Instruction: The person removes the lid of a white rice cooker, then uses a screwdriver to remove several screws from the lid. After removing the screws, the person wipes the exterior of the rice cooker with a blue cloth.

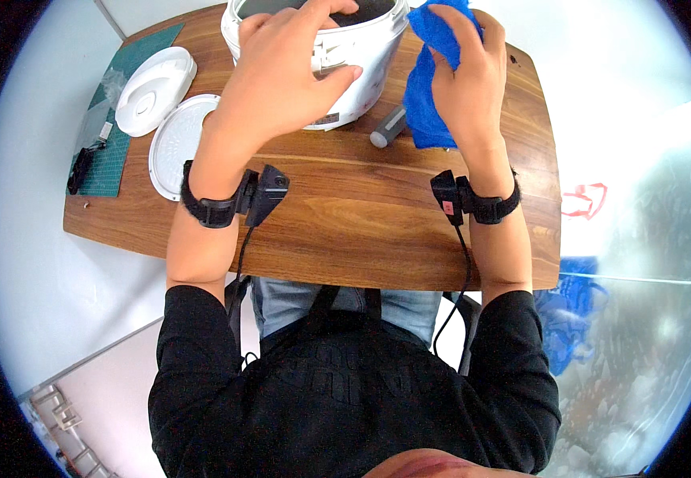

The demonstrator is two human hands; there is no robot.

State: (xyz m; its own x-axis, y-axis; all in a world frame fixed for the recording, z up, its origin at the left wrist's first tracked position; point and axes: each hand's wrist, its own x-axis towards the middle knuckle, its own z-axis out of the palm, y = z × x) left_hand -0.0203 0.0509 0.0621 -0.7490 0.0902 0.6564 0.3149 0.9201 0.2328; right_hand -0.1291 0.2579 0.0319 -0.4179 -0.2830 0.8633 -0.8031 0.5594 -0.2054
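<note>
A white rice cooker body [365,80], its dark inside showing, stands at the far middle of the table, cut off by the top edge. My left hand [286,84] reaches over its near rim with thumb and fingers spread apart. I cannot see whether the fingertips touch it. To the right of the cooker, my right hand [469,88] grips a crumpled blue cloth [429,99], which hangs down to the tabletop. Beside the cloth lies a grey cylindrical handle [389,127] with a pale end, its other end hidden.
Left of the cooker, a white oval lid [154,92] and a round white plate [176,147] lie on the wooden table [337,215]. A green cutting mat [114,163] under them carries a black cable [81,171]. Thin cords trail from both wrist-worn devices.
</note>
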